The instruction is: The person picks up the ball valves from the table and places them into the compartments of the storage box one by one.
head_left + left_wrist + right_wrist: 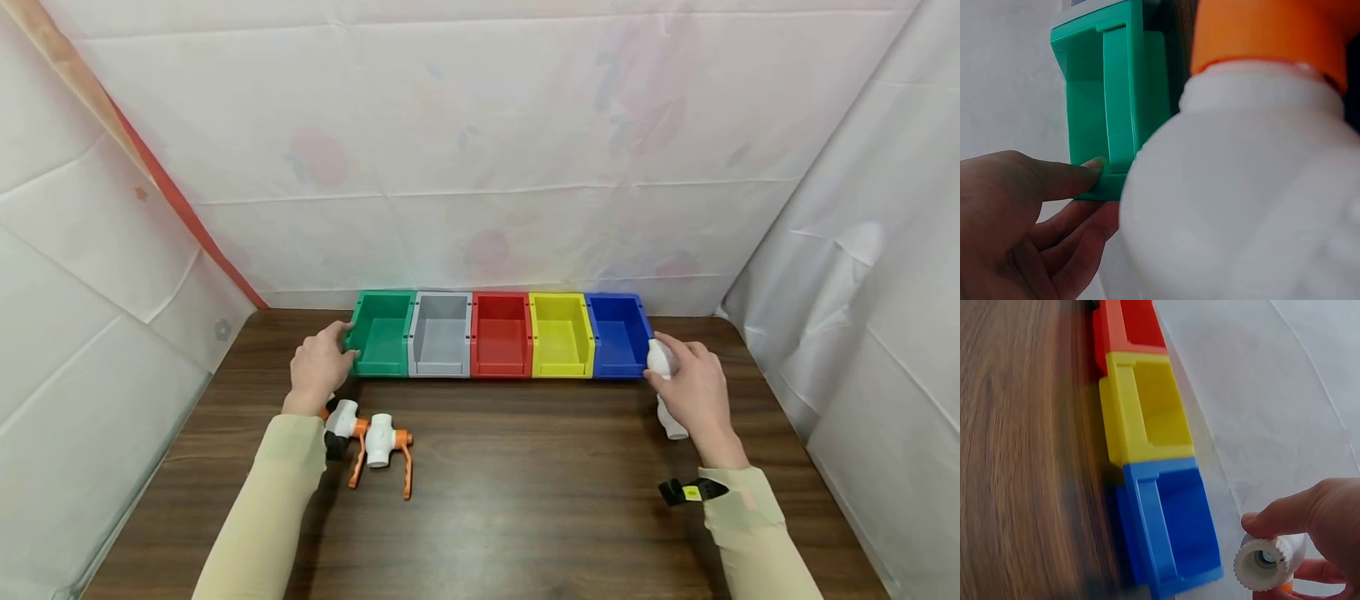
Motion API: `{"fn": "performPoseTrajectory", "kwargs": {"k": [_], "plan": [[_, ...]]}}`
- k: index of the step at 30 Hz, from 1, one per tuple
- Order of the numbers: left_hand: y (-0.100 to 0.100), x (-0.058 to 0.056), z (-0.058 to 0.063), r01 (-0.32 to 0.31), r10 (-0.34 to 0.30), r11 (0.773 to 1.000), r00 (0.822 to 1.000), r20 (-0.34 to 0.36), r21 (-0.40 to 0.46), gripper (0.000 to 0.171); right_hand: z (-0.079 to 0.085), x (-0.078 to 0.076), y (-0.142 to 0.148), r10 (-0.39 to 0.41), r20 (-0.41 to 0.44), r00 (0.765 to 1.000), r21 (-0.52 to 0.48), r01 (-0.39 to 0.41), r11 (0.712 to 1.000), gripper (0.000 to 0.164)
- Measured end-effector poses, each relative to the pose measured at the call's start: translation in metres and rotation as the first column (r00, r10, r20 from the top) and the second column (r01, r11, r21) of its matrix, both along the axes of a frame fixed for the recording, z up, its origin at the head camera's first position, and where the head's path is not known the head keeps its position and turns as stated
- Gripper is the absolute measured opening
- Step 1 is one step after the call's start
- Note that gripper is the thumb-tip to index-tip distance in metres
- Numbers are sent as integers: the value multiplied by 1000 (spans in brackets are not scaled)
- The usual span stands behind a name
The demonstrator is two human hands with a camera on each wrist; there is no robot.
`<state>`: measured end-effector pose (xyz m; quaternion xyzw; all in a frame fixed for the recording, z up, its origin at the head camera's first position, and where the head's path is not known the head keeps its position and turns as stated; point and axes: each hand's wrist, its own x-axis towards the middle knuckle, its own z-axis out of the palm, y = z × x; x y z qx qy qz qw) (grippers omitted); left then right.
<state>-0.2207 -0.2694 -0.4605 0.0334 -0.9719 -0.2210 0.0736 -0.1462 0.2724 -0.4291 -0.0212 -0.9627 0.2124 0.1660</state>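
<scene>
My left hand (318,367) is at the left side of the green bin (382,333). In the left wrist view the thumb lies on the rim of the green bin (1119,94) and the curled fingers are outside its wall. Beside the blue bin (620,333), my right hand (697,387) grips a white ball valve (660,358). The right wrist view shows the round ribbed end of that valve (1264,564), with a bit of orange below it. Another white fitting (672,422) lies just under the right hand, partly hidden by it.
Between the green and blue bins stand a grey bin (441,333), a red bin (502,333) and a yellow bin (561,333), joined in one row. Two white ball valves with orange handles, one nearer the middle (380,440) and one by the left wrist (345,419), lie on the table.
</scene>
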Motion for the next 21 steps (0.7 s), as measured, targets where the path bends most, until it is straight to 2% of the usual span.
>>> {"fn": "performPoseTrajectory", "kwargs": {"k": [9, 17, 21], "plan": [[0, 1, -1, 5, -5, 1000, 1000, 2, 8, 51, 4, -7, -21, 67, -35, 997, -22, -68, 997, 60], [-1, 2, 1, -2, 3, 1000, 1000, 23, -23, 53, -4, -22, -38, 113, -102, 988, -31, -117, 993, 60], [1, 0, 3, 12, -11, 1000, 1000, 23, -25, 53, -5, -26, -45, 120, -97, 988, -36, -123, 992, 61]]}}
